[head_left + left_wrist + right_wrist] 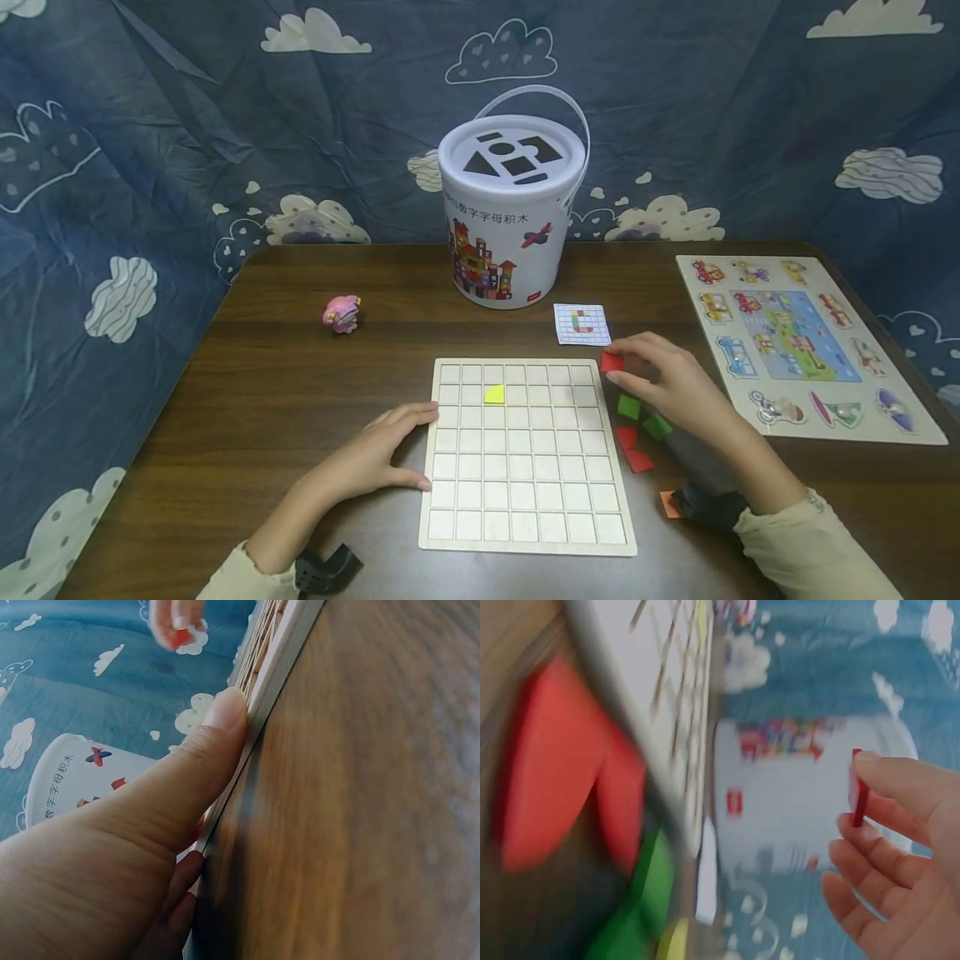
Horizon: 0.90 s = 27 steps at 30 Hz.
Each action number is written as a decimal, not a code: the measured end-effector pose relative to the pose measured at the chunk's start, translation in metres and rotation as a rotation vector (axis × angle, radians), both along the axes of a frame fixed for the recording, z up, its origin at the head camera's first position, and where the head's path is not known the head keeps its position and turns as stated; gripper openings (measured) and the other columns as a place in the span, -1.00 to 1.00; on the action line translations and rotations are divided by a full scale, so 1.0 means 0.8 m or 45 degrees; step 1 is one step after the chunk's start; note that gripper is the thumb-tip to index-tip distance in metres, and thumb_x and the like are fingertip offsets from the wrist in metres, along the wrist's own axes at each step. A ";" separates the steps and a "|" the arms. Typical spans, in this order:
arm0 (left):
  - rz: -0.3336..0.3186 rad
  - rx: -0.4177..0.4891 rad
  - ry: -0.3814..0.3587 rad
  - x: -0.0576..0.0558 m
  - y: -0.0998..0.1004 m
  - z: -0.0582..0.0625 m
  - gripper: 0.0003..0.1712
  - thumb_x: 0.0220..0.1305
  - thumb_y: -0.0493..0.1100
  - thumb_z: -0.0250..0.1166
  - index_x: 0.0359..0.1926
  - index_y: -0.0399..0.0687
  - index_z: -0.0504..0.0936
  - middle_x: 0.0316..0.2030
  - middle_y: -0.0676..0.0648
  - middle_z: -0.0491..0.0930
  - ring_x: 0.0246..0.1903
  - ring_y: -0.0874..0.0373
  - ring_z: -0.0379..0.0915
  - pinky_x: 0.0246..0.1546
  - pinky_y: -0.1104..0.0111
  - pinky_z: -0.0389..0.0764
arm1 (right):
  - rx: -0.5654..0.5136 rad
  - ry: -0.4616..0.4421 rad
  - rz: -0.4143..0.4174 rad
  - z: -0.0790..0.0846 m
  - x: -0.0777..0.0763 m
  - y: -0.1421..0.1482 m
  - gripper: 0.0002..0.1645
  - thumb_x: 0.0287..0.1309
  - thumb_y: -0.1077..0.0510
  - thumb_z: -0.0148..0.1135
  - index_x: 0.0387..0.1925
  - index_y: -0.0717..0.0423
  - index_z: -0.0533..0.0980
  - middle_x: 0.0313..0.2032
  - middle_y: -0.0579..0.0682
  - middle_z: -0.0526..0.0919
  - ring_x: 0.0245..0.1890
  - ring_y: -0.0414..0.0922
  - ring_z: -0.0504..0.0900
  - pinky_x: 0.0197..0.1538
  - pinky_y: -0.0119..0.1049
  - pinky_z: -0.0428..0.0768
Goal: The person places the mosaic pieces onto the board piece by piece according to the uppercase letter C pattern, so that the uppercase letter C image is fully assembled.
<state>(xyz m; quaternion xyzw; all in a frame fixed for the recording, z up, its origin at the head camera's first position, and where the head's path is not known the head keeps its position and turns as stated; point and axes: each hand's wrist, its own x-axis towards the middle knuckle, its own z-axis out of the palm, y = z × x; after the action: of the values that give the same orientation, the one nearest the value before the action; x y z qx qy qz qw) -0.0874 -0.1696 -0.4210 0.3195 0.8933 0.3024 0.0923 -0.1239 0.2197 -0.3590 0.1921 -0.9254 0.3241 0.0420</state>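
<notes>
My right hand (671, 379) pinches a small red tile (859, 791) between thumb and fingertips, raised beside the upper right corner of the white grid board (525, 543). At the board's left edge, my left hand (371, 458) rests with thumb and fingers spread along the side. In the left wrist view the thumb (202, 742) lies against the wooden rim. One yellow tile (494, 395), rounded at one corner, sits in a cell of the second row. Below the right hand are two green tiles (629, 407), red pieces (637, 461) and an orange piece (671, 504).
A card (582, 325) with a coloured grid pattern lies behind the board. Farther back stands a white bucket (506, 242) with a shape-hole lid. A picture puzzle board (795, 333) is at the right, and a pink figurine (342, 314) at the left.
</notes>
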 end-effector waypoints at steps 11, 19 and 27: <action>-0.004 0.003 0.006 -0.002 0.001 0.002 0.01 -0.18 0.30 0.30 0.27 -0.07 0.23 0.24 0.00 0.20 0.22 0.07 0.06 0.17 0.10 0.12 | -0.130 0.009 0.222 -0.007 -0.012 -0.086 -0.60 -0.05 0.17 0.34 -0.09 0.13 0.52 -0.18 -0.06 0.57 -0.19 -0.08 0.50 -0.14 -0.14 0.52; 0.009 -0.021 -0.001 -0.002 0.001 0.002 0.01 -0.18 0.30 0.30 0.28 -0.03 0.22 0.24 0.02 0.19 0.21 0.08 0.07 0.17 0.10 0.13 | -0.058 -0.146 0.263 -0.047 -0.025 -0.104 -0.69 -0.06 0.11 0.35 -0.20 0.07 0.56 -0.25 -0.12 0.54 -0.25 -0.16 0.47 -0.14 -0.24 0.50; 0.006 -0.021 0.010 -0.002 0.000 -0.001 0.02 -0.19 0.32 0.29 0.27 -0.06 0.23 0.23 0.00 0.21 0.21 0.07 0.08 0.16 0.10 0.14 | 0.040 -0.133 0.309 -0.061 -0.031 -0.103 -0.64 -0.06 0.04 0.35 -0.17 0.05 0.55 -0.23 -0.12 0.52 -0.25 -0.18 0.45 -0.13 -0.25 0.47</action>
<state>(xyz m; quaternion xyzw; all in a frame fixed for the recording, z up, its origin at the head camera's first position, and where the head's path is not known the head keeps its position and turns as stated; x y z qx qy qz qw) -0.0886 -0.1695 -0.4215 0.3179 0.8969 0.2938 0.0906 -0.1487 0.1370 -0.4082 0.2862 -0.9012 0.3217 -0.0489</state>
